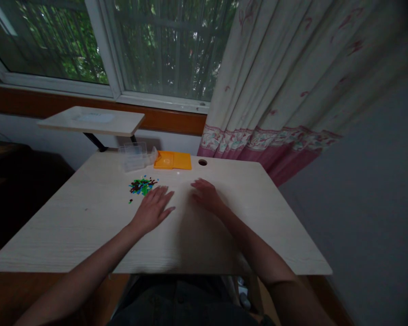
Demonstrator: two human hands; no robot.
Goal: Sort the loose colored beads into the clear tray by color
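A loose pile of small green, blue and dark red pieces lies on the pale wooden table; they are too small for me to name their kind. Just right of and in front of the pile, my left hand rests palm down with its fingers spread and nothing held. Further right, my right hand is over the table, fingers stretched out to the left, also holding nothing. Behind the pile sit clear plastic boxes. Beside them is a flat orange tray.
A small raised shelf stands on black supports at the back left. A round cable hole is near the table's rear edge. Behind the table are a window and a patterned curtain. The wall is at the right.
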